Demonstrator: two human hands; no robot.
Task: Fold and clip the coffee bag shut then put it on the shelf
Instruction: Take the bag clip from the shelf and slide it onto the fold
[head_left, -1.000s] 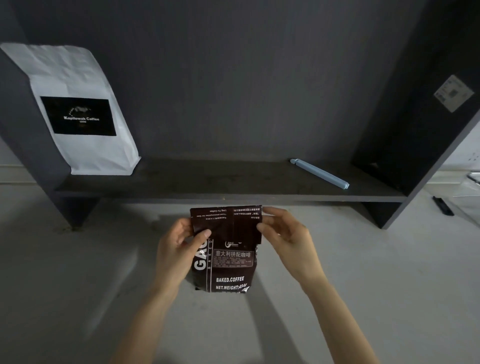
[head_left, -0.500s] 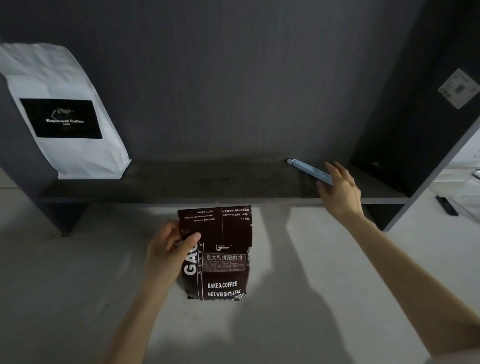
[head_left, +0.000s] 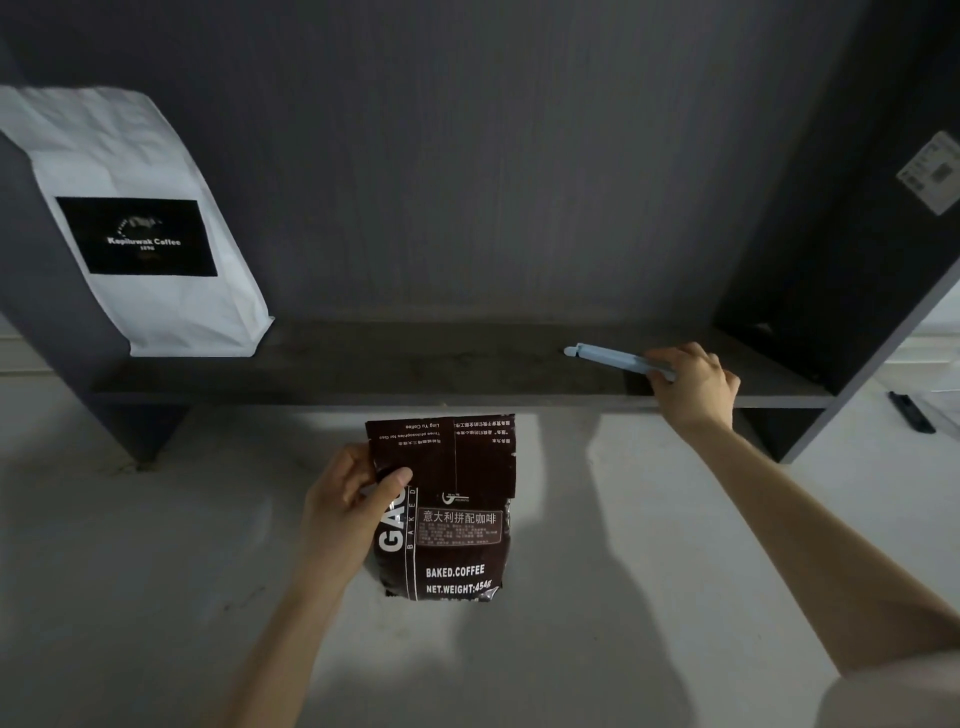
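A dark brown coffee bag (head_left: 452, 525) stands upright on the pale counter, its top folded down over the front. My left hand (head_left: 348, 512) pinches the folded flap at its left edge, thumb in front. A long light-blue bag clip (head_left: 610, 357) lies on the dark shelf board (head_left: 415, 371) at the right. My right hand (head_left: 693, 387) is closed around the clip's right end, which the fingers hide.
A white coffee bag (head_left: 150, 228) with a black label leans at the shelf's left end. Dark side panels bound the shelf left and right; the right panel (head_left: 852, 249) carries a sticker. A small black object (head_left: 911, 413) lies on the counter at far right.
My right hand left the bag's flap, reached to the shelf and closed on the blue clip. My left hand kept holding the fold.
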